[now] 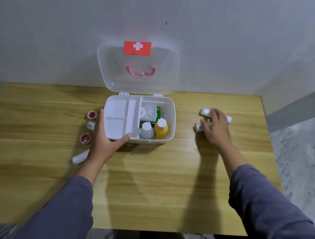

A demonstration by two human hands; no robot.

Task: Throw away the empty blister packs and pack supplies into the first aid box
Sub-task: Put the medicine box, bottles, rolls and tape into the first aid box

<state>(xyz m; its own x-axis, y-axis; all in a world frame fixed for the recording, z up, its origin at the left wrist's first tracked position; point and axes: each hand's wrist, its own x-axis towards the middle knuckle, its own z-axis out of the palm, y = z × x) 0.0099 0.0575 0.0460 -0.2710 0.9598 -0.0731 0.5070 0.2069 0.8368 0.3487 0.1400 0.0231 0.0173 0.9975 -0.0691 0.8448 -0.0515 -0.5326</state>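
- Head view: the first aid box [168, 120] sits open at the back middle of the wooden table [149, 183], its clear lid [110, 68] standing up against the wall.
- The left hand [103, 140] braces the box's front left corner, thumb hooked over the rim by the white divider tray [116, 116], fingers spread along the side; it steadies the box and clamps nothing.
- The right hand [215, 128] hovers over two white rolls [205, 112] to the right of the box, fingers spread and curled; I cannot tell whether they are touching yet, as the hand is blurred.
- The rolls look light and soft, likely bandage; a gentle pinch around the middle should do, though they may roll away.
- Inside stand a yellow bottle [160, 128] and a white bottle [146, 130], rigid and smooth, beside a green packet [158, 113].
- Left of the box lie two red-capped vials [92, 114], a small white container [91, 125] and a white tube [79, 158]; the vials look small and possibly fragile.
- Writing: a red label with a white cross [137, 48] on the lid; print on the container and packets is too small to read.
- No blister packs show.
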